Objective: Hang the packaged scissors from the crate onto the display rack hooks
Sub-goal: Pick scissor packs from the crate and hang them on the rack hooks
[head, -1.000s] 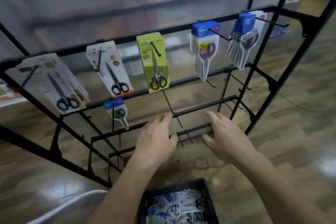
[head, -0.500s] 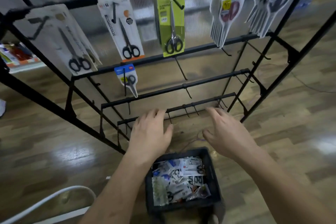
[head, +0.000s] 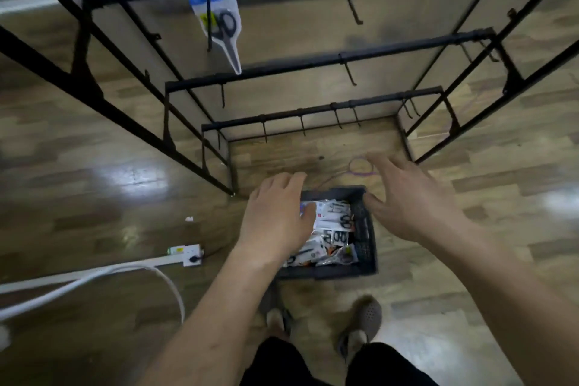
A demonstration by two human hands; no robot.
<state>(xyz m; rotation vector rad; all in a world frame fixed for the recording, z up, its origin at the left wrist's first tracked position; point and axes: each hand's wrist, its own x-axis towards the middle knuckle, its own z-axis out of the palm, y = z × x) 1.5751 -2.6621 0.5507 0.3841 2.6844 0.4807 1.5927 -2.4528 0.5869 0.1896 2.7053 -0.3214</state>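
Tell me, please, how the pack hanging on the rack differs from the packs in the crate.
The hanging pack dangles singly from a hook on the rack, blade tip down; the packs in the crate lie jumbled in a heap. The hanging pack has a blue header; those in the crate look mostly white. Both hold black-handled scissors.

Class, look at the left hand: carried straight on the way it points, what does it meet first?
Probably the packaged scissors piled in the black crate beneath the left hand; depth is unclear.
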